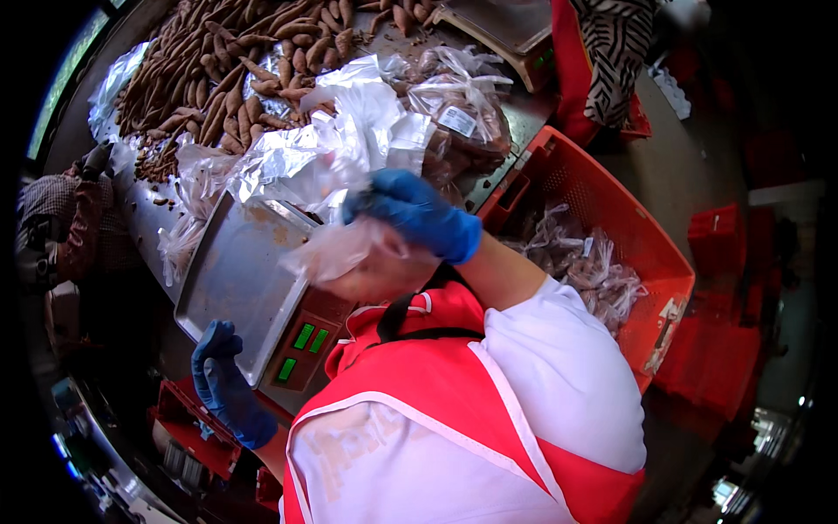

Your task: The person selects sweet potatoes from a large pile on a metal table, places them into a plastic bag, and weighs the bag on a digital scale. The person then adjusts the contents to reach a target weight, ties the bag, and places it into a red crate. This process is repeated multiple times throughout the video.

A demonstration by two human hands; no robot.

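My right hand (416, 213), in a blue glove, is raised in front of my chest with its fingers closed on a clear plastic bag (353, 259). The bag is blurred, and I cannot tell what is in it. In a matching glove, my left hand (229, 386) is at the near left edge of a weighing scale, its fingers loosely bent and nothing in them. The scale's metal pan (245, 262) is bare, with brown smudges near its far edge. Green digits glow on the scale's display (303, 335).
Brown sweet potatoes (216, 85) are heaped on the metal table behind crumpled plastic sheets (353, 124). Tied, labelled bags (468, 124) lie right of them. A red crate (661, 281) at right holds more bags. A second scale (504, 33) and another person's patterned sleeve (615, 59) are beyond.
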